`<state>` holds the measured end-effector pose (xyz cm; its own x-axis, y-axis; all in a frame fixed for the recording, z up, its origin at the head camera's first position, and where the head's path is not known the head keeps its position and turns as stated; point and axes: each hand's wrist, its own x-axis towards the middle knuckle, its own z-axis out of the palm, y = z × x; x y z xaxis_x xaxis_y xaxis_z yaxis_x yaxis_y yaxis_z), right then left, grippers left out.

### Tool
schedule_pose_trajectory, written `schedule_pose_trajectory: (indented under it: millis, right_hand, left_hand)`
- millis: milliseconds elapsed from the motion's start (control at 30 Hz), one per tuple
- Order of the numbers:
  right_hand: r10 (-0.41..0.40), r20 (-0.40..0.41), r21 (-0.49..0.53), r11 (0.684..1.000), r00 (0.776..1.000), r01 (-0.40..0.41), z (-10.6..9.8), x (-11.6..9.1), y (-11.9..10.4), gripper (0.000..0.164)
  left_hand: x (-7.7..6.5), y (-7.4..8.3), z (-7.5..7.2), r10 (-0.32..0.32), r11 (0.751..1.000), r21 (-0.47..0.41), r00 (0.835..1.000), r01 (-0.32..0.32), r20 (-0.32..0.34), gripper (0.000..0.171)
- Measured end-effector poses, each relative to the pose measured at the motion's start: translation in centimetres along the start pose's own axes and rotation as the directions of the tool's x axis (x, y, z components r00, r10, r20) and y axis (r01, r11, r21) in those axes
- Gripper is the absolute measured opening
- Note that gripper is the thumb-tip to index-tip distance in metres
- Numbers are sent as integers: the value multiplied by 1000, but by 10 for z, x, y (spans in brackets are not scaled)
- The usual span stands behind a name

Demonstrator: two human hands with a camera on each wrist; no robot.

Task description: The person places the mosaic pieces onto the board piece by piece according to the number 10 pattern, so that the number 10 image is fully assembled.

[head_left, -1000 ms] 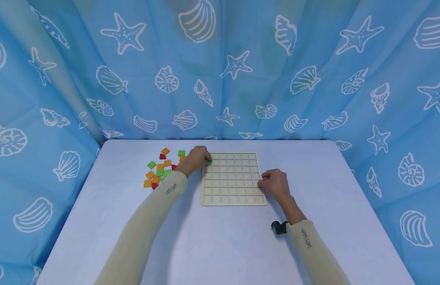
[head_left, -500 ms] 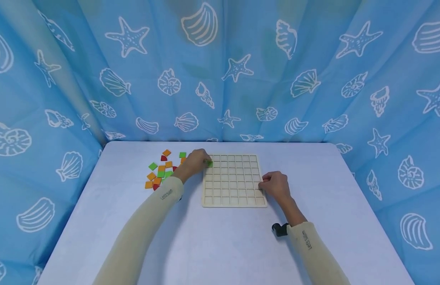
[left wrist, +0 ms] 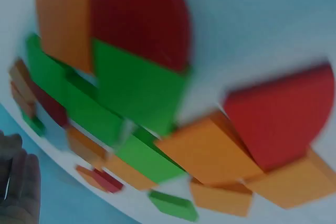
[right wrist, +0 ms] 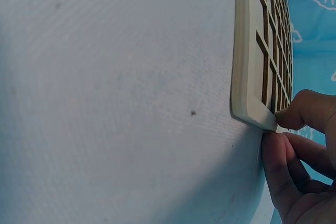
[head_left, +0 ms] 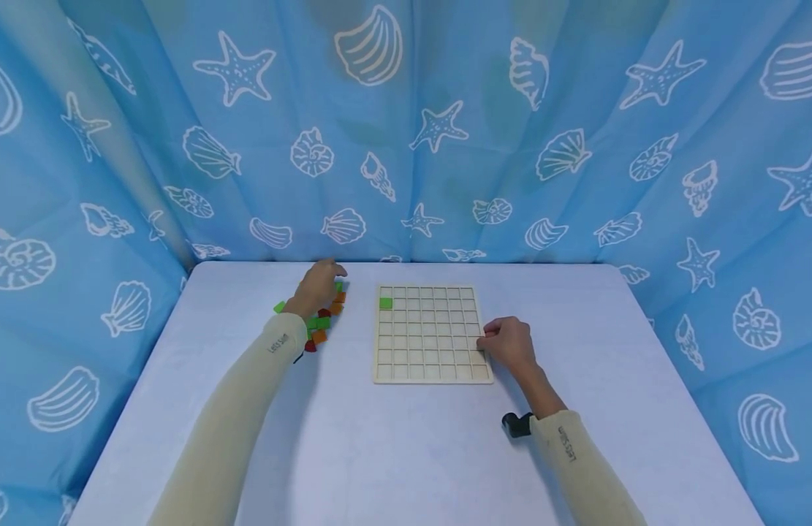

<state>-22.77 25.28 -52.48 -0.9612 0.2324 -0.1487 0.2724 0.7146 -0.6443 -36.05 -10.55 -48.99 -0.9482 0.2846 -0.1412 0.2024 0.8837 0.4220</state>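
Note:
A pale wooden grid board (head_left: 432, 380) lies flat near the middle of the table, one green square tile (head_left: 386, 303) sitting in its left column, second cell from the back. At the board's right edge my right hand (head_left: 509, 341) pinches the rim; in the right wrist view the thumb presses on top with fingertips just under the side. My left hand (head_left: 319, 283) hovers over the loose pieces to the left, fingers extended and holding nothing visible. Among those pieces the left wrist view shows orange squares (left wrist: 210, 150), green squares (left wrist: 136, 85) and red quarter-circles (left wrist: 283, 116). The left hand and forearm hide part of the pile.
A white cloth (head_left: 406, 453) covers the table. Behind and at both sides hangs a blue curtain (head_left: 465, 175) with white shells and starfish. A black wrist device (head_left: 516, 424) juts out beside the right sleeve.
My left hand has let go of the green tile in the board's left column and moved left, over the loose pieces. My right hand keeps its place on the board's edge.

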Motion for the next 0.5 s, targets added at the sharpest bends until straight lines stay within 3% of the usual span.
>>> schedule_pose_trajectory:
  millis: [100,167,500]
  right_hand:
    - [-5,-7,-5,1000,1000,5,-1,0,0,27]
    - [-4,-15,-6,1000,1000,4,-1,1,1,26]
    - [-17,-15,2,1000,1000,17,-2,3,4,26]
  left_hand:
    - [2,-5,-4,-77,996,-46,995,80,55,49]
    - [5,-8,-5,-91,992,-78,993,97,74,50]
    - [10,-26,5,-6,998,-62,997,11,82,42]
